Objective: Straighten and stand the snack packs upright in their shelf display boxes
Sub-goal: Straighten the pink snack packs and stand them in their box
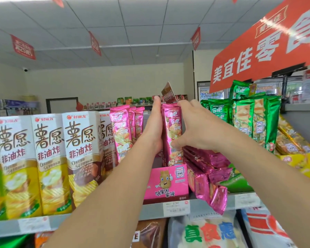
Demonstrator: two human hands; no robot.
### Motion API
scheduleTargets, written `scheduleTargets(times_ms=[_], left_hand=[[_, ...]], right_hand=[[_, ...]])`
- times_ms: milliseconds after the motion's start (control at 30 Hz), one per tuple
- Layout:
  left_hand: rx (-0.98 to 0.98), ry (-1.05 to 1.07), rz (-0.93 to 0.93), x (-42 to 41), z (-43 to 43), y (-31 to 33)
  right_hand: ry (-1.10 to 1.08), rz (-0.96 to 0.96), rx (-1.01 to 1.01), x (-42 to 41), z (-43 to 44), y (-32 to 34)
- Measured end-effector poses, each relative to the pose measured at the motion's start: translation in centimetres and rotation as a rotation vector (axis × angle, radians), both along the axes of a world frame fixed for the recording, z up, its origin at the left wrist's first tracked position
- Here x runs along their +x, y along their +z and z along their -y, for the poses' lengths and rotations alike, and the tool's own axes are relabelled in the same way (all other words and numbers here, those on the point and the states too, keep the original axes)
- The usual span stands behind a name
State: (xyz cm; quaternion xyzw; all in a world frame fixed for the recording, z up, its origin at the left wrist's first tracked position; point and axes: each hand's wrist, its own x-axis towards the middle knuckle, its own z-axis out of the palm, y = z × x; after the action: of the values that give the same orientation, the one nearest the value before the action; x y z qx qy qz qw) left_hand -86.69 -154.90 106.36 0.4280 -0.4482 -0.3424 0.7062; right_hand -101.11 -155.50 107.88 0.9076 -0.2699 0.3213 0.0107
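Observation:
An upright bunch of pink snack packs (pixel 172 129) stands in the pink display box (pixel 166 183) on the shelf. My left hand (pixel 155 122) lies flat against the bunch's left side, fingers straight up. My right hand (pixel 191 127) grips the bunch from the right, thumb across the front pack. More pink packs (pixel 123 131) stand upright to the left. Several pink packs (pixel 208 172) lie toppled to the right of the box, some hanging over the shelf edge.
White and yellow chip cartons (pixel 48 163) fill the shelf's left part. Green snack packs (pixel 256 120) stand at the right, with a yellow display box (pixel 301 161) beyond. A red sign (pixel 268 49) hangs overhead. The grey shelf edge (pixel 150 212) carries price tags, with bagged goods below.

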Motion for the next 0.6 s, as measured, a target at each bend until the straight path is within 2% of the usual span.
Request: scheduleTargets(times_ms=[100, 167, 233, 300, 367, 433, 500, 600], left_hand=[[0.032, 0.163, 0.112, -0.8, -0.7, -0.3], [0.065, 0.212, 0.159, -1.2, -1.3, -0.7], [0.081, 0.189, 0.217, -1.7, -1.5, -1.2], [0.096, 0.172, 0.327, -2.0, -1.5, -1.8], [0.111, 0.183, 0.422, -1.8, -1.5, -2.1], [0.109, 0.197, 0.503, -1.6, -1.6, -2.1], [0.113, 0.214, 0.531, -1.5, -1.7, -2.1], [0.135, 0.250, 0.505, -1.4, -2.1, -2.4]], right_hand=[[-0.038, -0.067, -0.057, -0.3, 0.0, -0.1], [-0.013, -0.090, 0.001, -0.7, -0.1, -0.3], [0.021, -0.036, 0.078, -1.7, -0.5, -0.6], [-0.028, 0.084, -0.024, -3.5, -0.8, -1.1], [-0.179, 0.113, -0.190, -5.9, -1.2, -1.8], [-0.306, -0.012, -0.188, -7.7, -2.0, -2.4], [-0.345, -0.144, -0.146, -8.0, -2.4, -3.0], [-0.314, -0.093, -0.123, -7.1, -2.9, -3.4]])
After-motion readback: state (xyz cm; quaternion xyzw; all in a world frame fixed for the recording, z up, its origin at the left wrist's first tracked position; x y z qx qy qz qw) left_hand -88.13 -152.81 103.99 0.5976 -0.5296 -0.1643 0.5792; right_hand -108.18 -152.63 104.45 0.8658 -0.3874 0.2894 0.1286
